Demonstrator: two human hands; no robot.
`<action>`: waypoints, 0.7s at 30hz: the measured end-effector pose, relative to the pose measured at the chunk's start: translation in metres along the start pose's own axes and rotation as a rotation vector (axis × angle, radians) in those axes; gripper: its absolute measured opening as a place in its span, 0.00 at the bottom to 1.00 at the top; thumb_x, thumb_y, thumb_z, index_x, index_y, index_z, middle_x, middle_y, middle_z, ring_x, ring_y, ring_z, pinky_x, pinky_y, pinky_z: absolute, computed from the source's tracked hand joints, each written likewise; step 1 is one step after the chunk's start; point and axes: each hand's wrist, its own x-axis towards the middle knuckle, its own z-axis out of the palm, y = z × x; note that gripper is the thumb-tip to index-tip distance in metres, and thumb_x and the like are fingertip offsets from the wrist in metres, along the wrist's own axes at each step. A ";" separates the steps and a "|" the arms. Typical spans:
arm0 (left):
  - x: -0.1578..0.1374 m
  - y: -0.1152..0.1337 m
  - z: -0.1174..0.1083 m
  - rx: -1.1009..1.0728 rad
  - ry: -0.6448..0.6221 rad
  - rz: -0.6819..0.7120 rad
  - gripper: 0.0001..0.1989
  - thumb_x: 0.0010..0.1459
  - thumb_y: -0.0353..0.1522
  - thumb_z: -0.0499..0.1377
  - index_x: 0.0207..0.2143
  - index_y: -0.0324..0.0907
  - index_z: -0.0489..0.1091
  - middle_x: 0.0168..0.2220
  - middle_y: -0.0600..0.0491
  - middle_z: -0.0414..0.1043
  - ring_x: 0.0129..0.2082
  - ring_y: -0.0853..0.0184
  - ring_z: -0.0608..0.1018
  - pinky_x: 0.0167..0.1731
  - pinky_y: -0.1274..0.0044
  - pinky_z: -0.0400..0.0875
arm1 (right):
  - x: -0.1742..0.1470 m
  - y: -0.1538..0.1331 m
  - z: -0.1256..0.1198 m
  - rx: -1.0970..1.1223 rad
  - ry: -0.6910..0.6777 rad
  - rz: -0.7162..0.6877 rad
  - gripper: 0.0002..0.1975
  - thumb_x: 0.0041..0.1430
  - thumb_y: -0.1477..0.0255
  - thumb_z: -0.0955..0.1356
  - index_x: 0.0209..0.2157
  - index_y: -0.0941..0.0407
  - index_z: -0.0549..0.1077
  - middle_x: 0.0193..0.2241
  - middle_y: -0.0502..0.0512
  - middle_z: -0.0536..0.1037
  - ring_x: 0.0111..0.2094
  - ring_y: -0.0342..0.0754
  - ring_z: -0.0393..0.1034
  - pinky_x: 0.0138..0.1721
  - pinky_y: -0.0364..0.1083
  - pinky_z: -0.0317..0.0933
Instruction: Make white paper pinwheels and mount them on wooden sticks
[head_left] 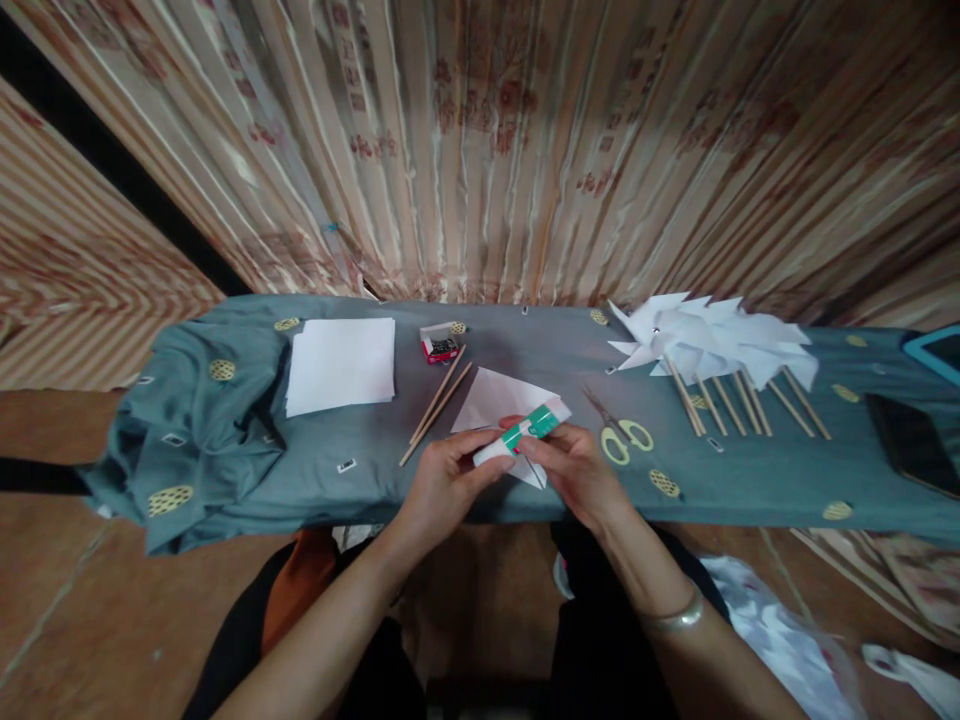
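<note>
1. Holds a green-and-white tube (pixel 534 422), probably a glue stick, in both hands above the near side of a cloth-covered bench (pixel 750 485); read clock directions from this tube.
2. Clamps its white end between the fingers of the left hand (pixel 448 475), at 8 o'clock, and its green part between those of the right hand (pixel 581 470), at 4 o'clock. Cannot tell whether a cap is off.
3. Has a piece of white paper (pixel 491 395) directly underneath, showing at 11 and 6 o'clock. Seems only partly worked: apparently cut, with no stick visibly attached.
4. Shows finished-looking work at 2 o'clock: overlapping white pinwheels (pixel 682 335), with wooden sticks pointing toward the near edge.
5. Shows seemingly unused supplies too: two loose sticks (pixel 436 414) at 10 o'clock, a small open box (pixel 441 347) of dark bits between 10 and 11, and, farther out between 9 and 10, stacked white sheets (pixel 341 367).
6. Includes scissors (pixel 616 423), untouched, at 3 o'clock, and a dark phone (pixel 911 440) well beyond.
</note>
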 end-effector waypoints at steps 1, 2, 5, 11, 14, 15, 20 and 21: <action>0.002 -0.001 0.000 0.020 0.010 -0.016 0.16 0.49 0.35 0.66 0.41 0.41 0.79 0.40 0.50 0.80 0.37 0.61 0.79 0.39 0.74 0.72 | 0.003 -0.002 -0.001 0.061 0.037 -0.010 0.17 0.34 0.63 0.80 0.29 0.55 0.81 0.29 0.52 0.83 0.32 0.46 0.75 0.40 0.46 0.68; 0.005 -0.002 -0.001 0.043 0.024 -0.017 0.16 0.49 0.36 0.66 0.41 0.39 0.78 0.38 0.49 0.80 0.35 0.63 0.78 0.37 0.74 0.72 | 0.006 -0.005 -0.003 0.122 0.075 -0.028 0.17 0.33 0.63 0.80 0.28 0.55 0.81 0.29 0.51 0.83 0.30 0.44 0.74 0.37 0.44 0.68; 0.010 -0.005 -0.004 0.156 0.088 0.076 0.17 0.52 0.36 0.64 0.43 0.37 0.76 0.38 0.48 0.79 0.36 0.63 0.78 0.38 0.74 0.72 | 0.015 -0.012 -0.010 0.277 0.174 -0.065 0.16 0.33 0.63 0.81 0.26 0.55 0.79 0.27 0.50 0.82 0.26 0.40 0.71 0.27 0.39 0.65; 0.015 -0.017 -0.008 0.679 0.064 0.365 0.18 0.57 0.22 0.51 0.46 0.39 0.73 0.46 0.46 0.73 0.47 0.63 0.75 0.50 0.68 0.70 | 0.023 -0.010 -0.029 0.258 0.268 -0.064 0.17 0.33 0.64 0.80 0.26 0.57 0.78 0.24 0.48 0.79 0.23 0.37 0.69 0.22 0.37 0.60; 0.017 -0.025 -0.006 0.895 -0.025 0.469 0.19 0.57 0.21 0.50 0.48 0.37 0.73 0.48 0.43 0.71 0.48 0.60 0.73 0.50 0.65 0.70 | 0.029 -0.001 -0.034 0.083 0.299 -0.115 0.18 0.34 0.64 0.80 0.28 0.56 0.78 0.26 0.49 0.80 0.25 0.40 0.70 0.27 0.39 0.62; 0.018 -0.028 -0.004 0.967 -0.063 0.487 0.19 0.58 0.21 0.51 0.49 0.36 0.72 0.49 0.42 0.71 0.48 0.59 0.72 0.50 0.64 0.70 | 0.032 0.002 -0.035 0.020 0.292 -0.127 0.18 0.35 0.64 0.79 0.29 0.56 0.78 0.26 0.49 0.80 0.26 0.41 0.70 0.28 0.41 0.63; 0.019 -0.034 0.003 1.229 -0.223 0.438 0.17 0.61 0.23 0.51 0.50 0.36 0.71 0.53 0.42 0.70 0.46 0.55 0.71 0.43 0.62 0.72 | 0.052 0.016 -0.039 -0.153 0.201 -0.144 0.18 0.40 0.62 0.77 0.32 0.56 0.77 0.29 0.49 0.80 0.29 0.43 0.72 0.36 0.44 0.66; 0.020 -0.034 0.005 1.256 -0.241 0.426 0.15 0.62 0.25 0.51 0.49 0.36 0.71 0.53 0.42 0.70 0.46 0.55 0.71 0.42 0.62 0.72 | 0.055 0.018 -0.040 -0.179 0.197 -0.143 0.18 0.41 0.62 0.77 0.33 0.56 0.77 0.28 0.49 0.80 0.29 0.43 0.73 0.35 0.44 0.66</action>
